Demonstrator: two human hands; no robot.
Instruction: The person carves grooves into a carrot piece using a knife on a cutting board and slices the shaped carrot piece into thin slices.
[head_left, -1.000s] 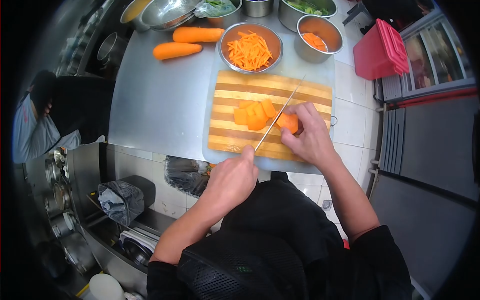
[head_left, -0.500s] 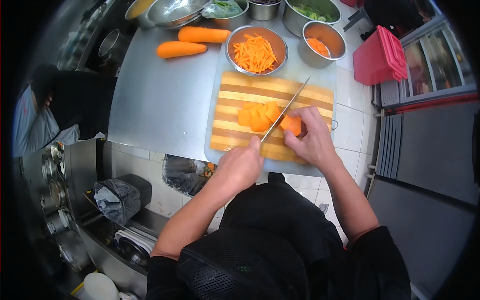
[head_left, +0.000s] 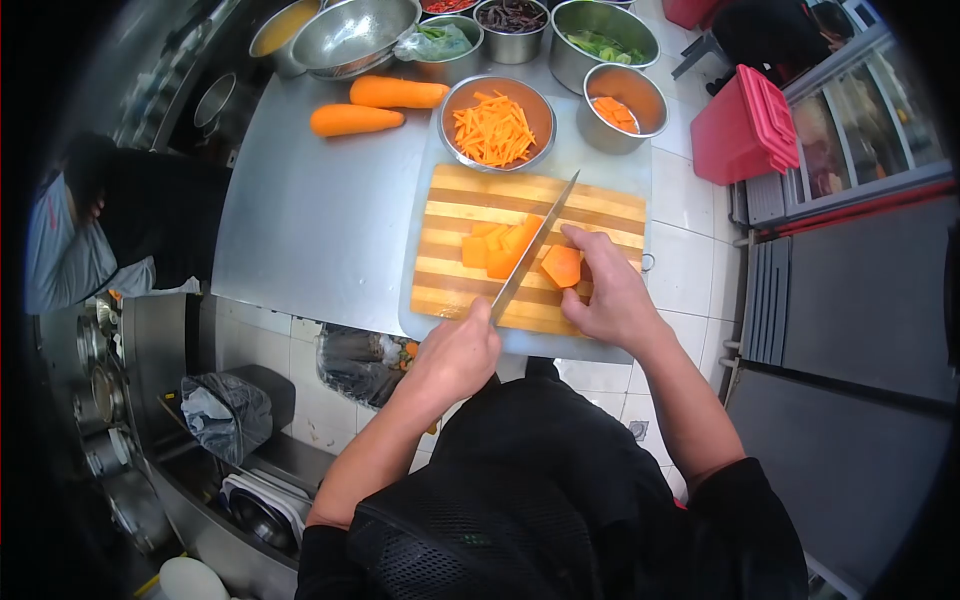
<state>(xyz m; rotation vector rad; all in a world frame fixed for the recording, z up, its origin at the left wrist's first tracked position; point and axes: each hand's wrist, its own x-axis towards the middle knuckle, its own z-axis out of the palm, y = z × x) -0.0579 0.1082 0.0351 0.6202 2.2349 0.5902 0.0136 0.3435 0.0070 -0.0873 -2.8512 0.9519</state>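
Observation:
My left hand (head_left: 457,352) is closed round the handle of a knife (head_left: 535,246), its blade slanting up across the striped wooden cutting board (head_left: 610,215). Several flat carrot slices (head_left: 482,252) lie overlapped along the blade's left side. To the right of the blade, a carrot chunk (head_left: 562,267) shows its many-sided cut face. My right hand (head_left: 615,295) is beside this chunk with fingers and thumb apart, the thumb tip close to its lower edge; whether it touches is unclear. A steel bowl (head_left: 549,132) of carrot strips (head_left: 493,130) stands behind the board.
Two peeled carrots (head_left: 398,92) lie at the back left of the steel table (head_left: 310,220). A small pot (head_left: 650,130) holds carrot pieces. Behind are a colander (head_left: 350,45) and a pot of greens (head_left: 605,45). A person (head_left: 150,215) stands at left; a red bin (head_left: 740,125) stands right.
The knife has moved left, carrying the slices away from the chunk. My right fingers have loosened from the chunk and spread. The whole view has shifted slightly.

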